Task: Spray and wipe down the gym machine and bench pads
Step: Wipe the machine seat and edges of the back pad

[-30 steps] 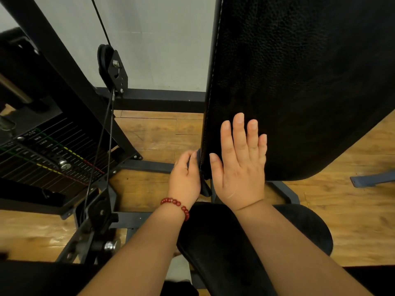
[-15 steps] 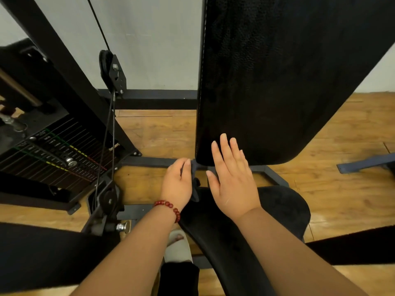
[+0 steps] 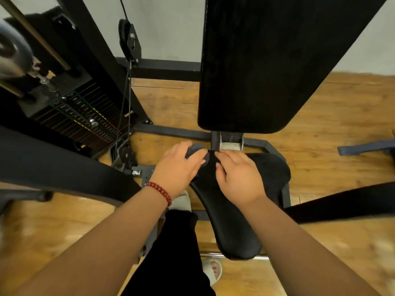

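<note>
The black back pad (image 3: pixel 267 67) stands upright ahead of me, above the black seat pad (image 3: pixel 230 214). A dark grey cloth (image 3: pixel 195 151) lies bunched at the seat's far left edge, and my left hand (image 3: pixel 178 167) grips it from above. My right hand (image 3: pixel 238 176) sits on the rear of the seat pad, its fingers curled toward the cloth's edge beside the metal bracket (image 3: pixel 229 142). Whether the right fingers pinch the cloth is hard to see. No spray bottle is in view.
The weight stack (image 3: pixel 83 118) with cable and pulley (image 3: pixel 128 39) stands to the left. Black padded arms (image 3: pixel 64 165) reach in from the left and from the right (image 3: pixel 342 204). My black-trousered leg (image 3: pixel 171 253) and slippered feet are beside the seat on wooden floor.
Both hands slid down off the back pad to the rear of the seat pad. My right hand went from flat on the back pad to curled. The view tilted downward.
</note>
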